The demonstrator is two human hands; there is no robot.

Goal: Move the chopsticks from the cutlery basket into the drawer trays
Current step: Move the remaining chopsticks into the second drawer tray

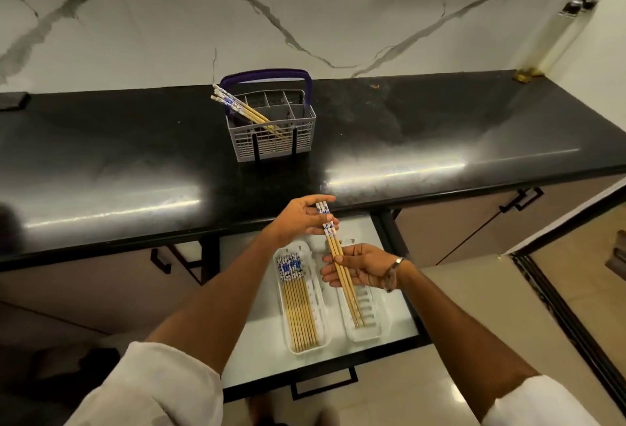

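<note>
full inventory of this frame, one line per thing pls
cutlery basket: one, grey with purple handle, on the countertop
basket chopsticks: a few, wooden with blue-white ends, leaning in the basket
held chopsticks: three or so, same pattern, over the right tray
left tray: one, white, in the drawer, holding a row of chopsticks
right tray: one, white, in the drawer
drawer: one, white inside, open
countertop: one, black
left hand: holds the patterned ends
right hand: holds the wooden shafts, wears a bracelet

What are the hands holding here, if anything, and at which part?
A small bundle of chopsticks: the left hand pinches the blue-patterned top ends, the right hand grips the plain shafts near the middle, above the right tray.
</note>
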